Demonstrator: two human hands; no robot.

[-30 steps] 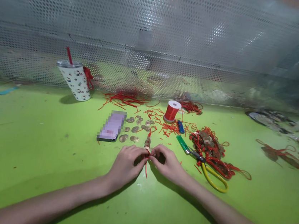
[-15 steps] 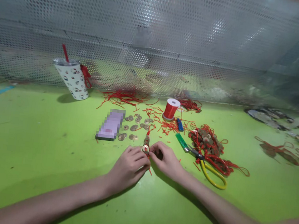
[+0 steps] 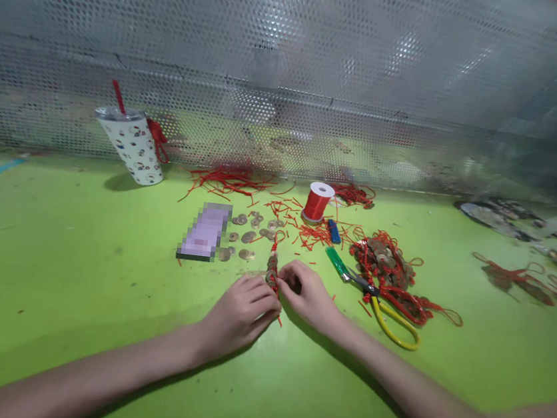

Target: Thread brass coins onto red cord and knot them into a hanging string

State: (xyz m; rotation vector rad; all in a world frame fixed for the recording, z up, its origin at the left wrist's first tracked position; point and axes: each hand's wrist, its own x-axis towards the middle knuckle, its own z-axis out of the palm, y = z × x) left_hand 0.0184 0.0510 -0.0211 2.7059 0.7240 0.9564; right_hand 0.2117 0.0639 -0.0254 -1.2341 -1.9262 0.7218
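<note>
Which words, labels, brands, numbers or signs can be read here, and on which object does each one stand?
None can be read.
Coin string and loose coins: any marks are too small.
Cup: small printed pictures, no legible text.
Phone: pixelated, unreadable.

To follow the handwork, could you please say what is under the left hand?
A coin string meets the left hand; a red cord end shows beside it. What the hand covers cannot be seen.

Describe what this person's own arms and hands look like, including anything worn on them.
The left hand and right hand are bare, without gloves. The left forearm and right forearm show no sleeves, watch or bracelet. No rings can be made out.
</note>
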